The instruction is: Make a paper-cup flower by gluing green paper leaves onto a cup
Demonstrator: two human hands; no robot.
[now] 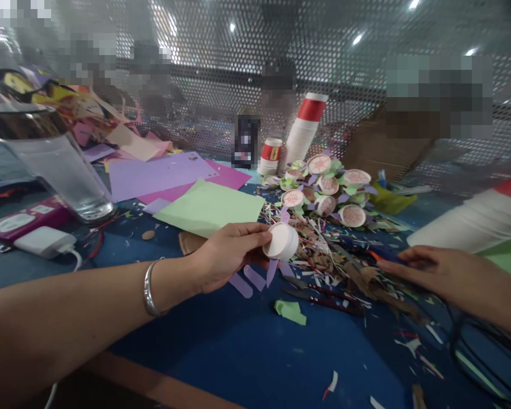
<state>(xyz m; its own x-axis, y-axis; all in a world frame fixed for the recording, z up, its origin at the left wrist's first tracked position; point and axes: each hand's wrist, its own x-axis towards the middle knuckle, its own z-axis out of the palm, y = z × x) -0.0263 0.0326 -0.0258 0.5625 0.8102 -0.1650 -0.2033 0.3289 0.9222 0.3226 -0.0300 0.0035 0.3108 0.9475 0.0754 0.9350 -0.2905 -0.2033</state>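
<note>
My left hand [230, 250] pinches a short white paper cup base [283, 241] between thumb and fingers. Purple paper strips [273, 272] stick out from below and above it. At the right, my right hand [438, 275] has its thumb and fingers around the blue and orange handle of a pair of scissors [385, 255], whose blades point left over the scraps. Thread snips [319, 295] with dark red handles lie in front of the scrap pile. Behind the held piece, several finished-looking cup bases [352, 216] with green and purple paper petals are heaped together.
Green paper [213, 207] and purple paper [162, 173] lie at the left. A lidded glass of water [63, 165] stands beside a white charger [46, 241]. Stacked paper cups [302, 133] lean at the back; another cup stack [468, 218] lies right. Black cable [464, 346] loops at lower right.
</note>
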